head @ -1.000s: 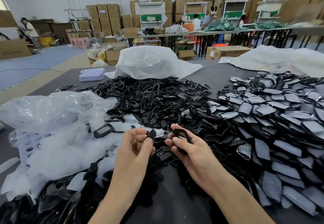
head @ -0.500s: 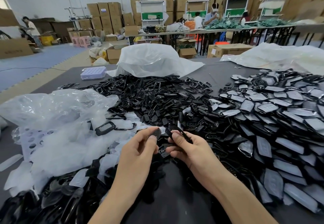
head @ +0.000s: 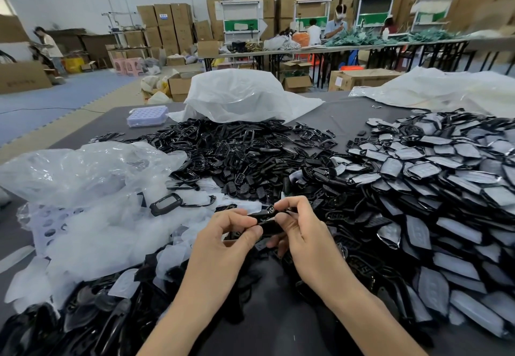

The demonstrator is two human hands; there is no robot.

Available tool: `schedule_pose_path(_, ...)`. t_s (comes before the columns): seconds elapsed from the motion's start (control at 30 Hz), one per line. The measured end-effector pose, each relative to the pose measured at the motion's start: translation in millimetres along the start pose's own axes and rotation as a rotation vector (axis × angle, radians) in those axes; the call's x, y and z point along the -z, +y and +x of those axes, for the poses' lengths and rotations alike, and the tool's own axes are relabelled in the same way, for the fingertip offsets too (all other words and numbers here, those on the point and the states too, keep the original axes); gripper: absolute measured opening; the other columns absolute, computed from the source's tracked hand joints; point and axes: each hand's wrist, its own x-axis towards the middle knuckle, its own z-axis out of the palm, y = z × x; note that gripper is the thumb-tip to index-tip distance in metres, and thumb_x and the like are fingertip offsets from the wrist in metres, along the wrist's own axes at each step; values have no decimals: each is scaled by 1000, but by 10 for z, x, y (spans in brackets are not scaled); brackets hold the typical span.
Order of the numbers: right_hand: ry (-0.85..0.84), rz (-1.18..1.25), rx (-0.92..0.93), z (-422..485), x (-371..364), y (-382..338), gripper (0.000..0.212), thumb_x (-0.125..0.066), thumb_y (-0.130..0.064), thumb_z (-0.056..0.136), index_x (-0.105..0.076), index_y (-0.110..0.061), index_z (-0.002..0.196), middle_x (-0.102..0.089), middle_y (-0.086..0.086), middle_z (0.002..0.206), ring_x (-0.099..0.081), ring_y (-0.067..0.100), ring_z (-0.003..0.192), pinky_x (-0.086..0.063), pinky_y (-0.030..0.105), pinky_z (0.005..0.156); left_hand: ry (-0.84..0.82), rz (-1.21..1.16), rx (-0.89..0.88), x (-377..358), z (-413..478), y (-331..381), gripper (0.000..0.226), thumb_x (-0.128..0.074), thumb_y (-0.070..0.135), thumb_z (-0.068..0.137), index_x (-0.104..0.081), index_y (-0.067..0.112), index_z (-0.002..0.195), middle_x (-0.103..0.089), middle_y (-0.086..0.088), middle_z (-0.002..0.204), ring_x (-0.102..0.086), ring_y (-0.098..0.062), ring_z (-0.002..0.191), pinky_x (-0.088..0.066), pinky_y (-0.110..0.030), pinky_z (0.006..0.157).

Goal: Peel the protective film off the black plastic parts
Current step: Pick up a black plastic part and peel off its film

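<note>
Both hands meet over the table's near middle on one small black plastic part (head: 267, 220). My left hand (head: 227, 240) pinches its left end between thumb and curled fingers. My right hand (head: 302, 233) grips its right end, forefinger curled over the top. Most of the part is hidden by the fingers, so I cannot tell whether film is on it. To the right lies a big heap of black parts with pale film (head: 434, 183). Bare black parts (head: 239, 155) are piled behind the hands.
Crumpled clear film and plastic bags (head: 83, 188) cover the left side, with a lone black frame (head: 165, 204) on them. A white sack (head: 239, 96) and a small lilac tray (head: 147, 115) stand at the back. More black pieces (head: 69, 322) lie near left. People work at far tables.
The two hands have come together: before, each held its own black piece slightly apart, now both grip the same part. The camera has tilted a little.
</note>
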Motion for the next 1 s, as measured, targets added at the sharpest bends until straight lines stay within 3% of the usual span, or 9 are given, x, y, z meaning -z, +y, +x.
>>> schedule_pose_path(0.13, -33, 32, 13, 0, 29, -20, 14, -51, -21, 105, -60, -29, 99, -74, -5, 82, -72, 13, 69, -54, 23, 60, -29, 41, -30, -14, -17, -7, 23, -74, 14, 87, -66, 34, 80, -65, 16, 71, -58, 2, 67, -44, -9, 64)
schedule_pose_path(0.4, -69, 241, -35, 24, 41, -40, 12, -55, -15, 103, -66, -16, 100, -74, 7, 77, -75, 27, 72, -59, 26, 65, -75, -2, -9, -15, -25, -29, 26, -63, 17, 95, -63, 44, 96, -68, 2, 85, -65, -19, 76, -49, -14, 72)
schedule_pose_path(0.53, -97, 300, -61, 18, 49, -60, 12, -57, -14, 103, -67, -15, 99, -75, 9, 75, -75, 27, 69, -58, 23, 63, -204, -81, 26, 32, -18, 3, 30, -60, 14, 97, -65, 44, 100, -68, -7, 90, -65, -16, 77, -54, -30, 84)
schedule_pose_path(0.63, -102, 314, -84, 23, 54, -60, 11, -59, -15, 101, -69, -17, 97, -75, 8, 77, -76, 27, 70, -58, 23, 64, -197, -38, 7, 46, -12, -2, 34, -62, 14, 95, -64, 47, 103, -68, -3, 90, -63, -28, 80, -53, -35, 82)
schedule_pose_path(0.67, -104, 317, -90, 27, 56, -58, 10, -61, -17, 100, -70, -18, 97, -76, 8, 78, -76, 27, 71, -59, 23, 64, -175, -10, -6, 42, -11, -9, 35, -64, 14, 94, -64, 48, 102, -67, -2, 89, -62, -28, 81, -52, -34, 80)
schedule_pose_path(0.77, -126, 303, -97, 30, 61, -52, 10, -67, -22, 96, -73, -29, 93, -77, 9, 84, -77, 28, 78, -61, 26, 72, -56, 121, -67, 37, 4, -46, 34, -71, 16, 89, -66, 49, 96, -62, 12, 75, -56, -5, 68, -46, -16, 68)
schedule_pose_path(0.93, -118, 172, -69, 37, 61, 11, 25, -72, -14, 92, -68, -38, 91, -77, 6, 80, -76, 20, 74, -58, 24, 72, 50, 169, -68, -15, -16, -90, 30, -74, 18, 86, -70, 47, 91, -71, 16, 79, -67, -7, 76, -57, -37, 78)
schedule_pose_path(1.0, -88, 115, -70, 41, 74, 34, 25, -71, -16, 93, -65, -40, 90, -77, 2, 78, -76, 17, 70, -56, 20, 69, 72, 222, -118, -43, -12, -101, 30, -70, 19, 91, -70, 49, 92, -72, 22, 84, -68, -1, 80, -55, -28, 81)
